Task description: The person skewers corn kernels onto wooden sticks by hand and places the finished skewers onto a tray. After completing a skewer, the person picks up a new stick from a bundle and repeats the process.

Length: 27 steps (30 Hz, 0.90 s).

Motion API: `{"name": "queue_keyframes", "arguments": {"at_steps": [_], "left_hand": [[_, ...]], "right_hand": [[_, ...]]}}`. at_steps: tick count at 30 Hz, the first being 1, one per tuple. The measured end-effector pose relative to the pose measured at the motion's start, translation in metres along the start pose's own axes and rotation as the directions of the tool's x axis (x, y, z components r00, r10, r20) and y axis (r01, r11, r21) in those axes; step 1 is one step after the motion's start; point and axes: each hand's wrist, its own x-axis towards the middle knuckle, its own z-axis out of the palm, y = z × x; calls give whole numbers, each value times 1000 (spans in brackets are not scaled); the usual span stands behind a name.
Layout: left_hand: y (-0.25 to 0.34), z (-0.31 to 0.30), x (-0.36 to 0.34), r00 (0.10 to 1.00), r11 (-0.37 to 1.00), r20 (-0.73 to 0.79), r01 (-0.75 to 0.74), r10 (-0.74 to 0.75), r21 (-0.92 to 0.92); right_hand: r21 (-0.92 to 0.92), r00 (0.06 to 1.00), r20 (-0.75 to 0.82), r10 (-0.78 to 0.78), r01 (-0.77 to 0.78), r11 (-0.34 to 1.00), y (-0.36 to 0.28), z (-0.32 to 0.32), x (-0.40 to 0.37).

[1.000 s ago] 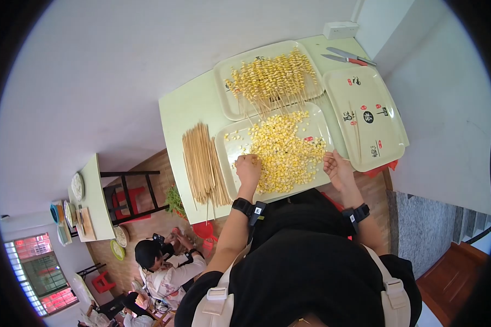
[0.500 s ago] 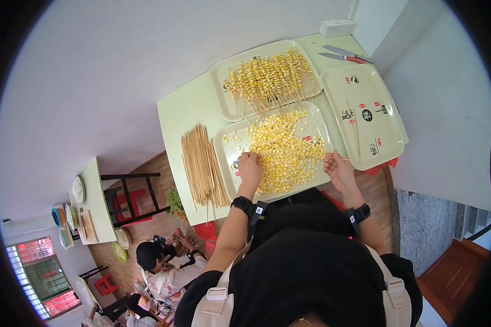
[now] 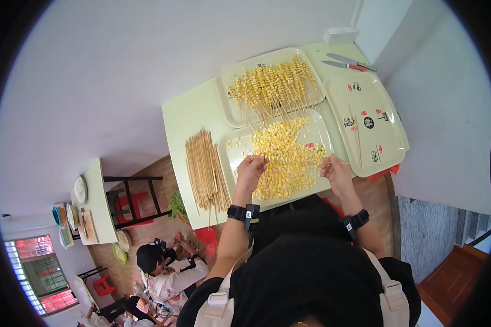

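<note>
Head view: right hand, fingers closed on a thin wooden skewer; left hand, fingertips pinched, contents indiscernible, above the near cream rectangular tray of loose yellow corn kernels. Left: pale bamboo sticks. Far: corn-threaded skewers.

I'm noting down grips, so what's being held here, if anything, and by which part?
The right hand holds a thin skewer near its outer end; whether the left hand pinches anything can't be told.
</note>
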Motion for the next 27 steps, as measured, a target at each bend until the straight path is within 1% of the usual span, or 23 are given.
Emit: {"name": "queue_keyframes", "arguments": {"at_steps": [4, 6, 10, 12, 17, 22, 25, 26, 27], "left_hand": [[1, 2, -4, 999, 999, 26, -27, 28, -32], [5, 6, -7, 997, 997, 23, -75, 75, 19], [6, 6, -8, 989, 988, 36, -145, 144, 56], [6, 6, -10, 991, 991, 26, -130, 131, -34], [8, 5, -12, 991, 992, 57, -123, 125, -37], [8, -2, -9, 989, 994, 92, -109, 112, -27], [6, -2, -9, 986, 990, 102, -137, 134, 21], [6, -3, -10, 988, 988, 85, -137, 131, 66], [8, -5, -10, 989, 984, 69, -140, 133, 112]], "right_hand": [[7, 999, 12, -38, 38, 999, -3, 4, 1], [6, 999, 15, -38, 38, 999, -4, 5, 1], [-6, 999, 13, -47, 48, 999, -6, 7, -2], [5, 999, 22, -50, 50, 999, -5, 6, 0], [31, 999, 39, -23, 22, 999, -3, 4, -2], [-3, 996, 77, -51, 52, 999, -5, 7, -5], [-31, 993, 103, -51, 54, 998, -2, 7, -4], [-32, 993, 106, -55, 59, 998, -2, 8, -4], [-45, 993, 121, -12, 17, 999, -3, 10, -3]]}}
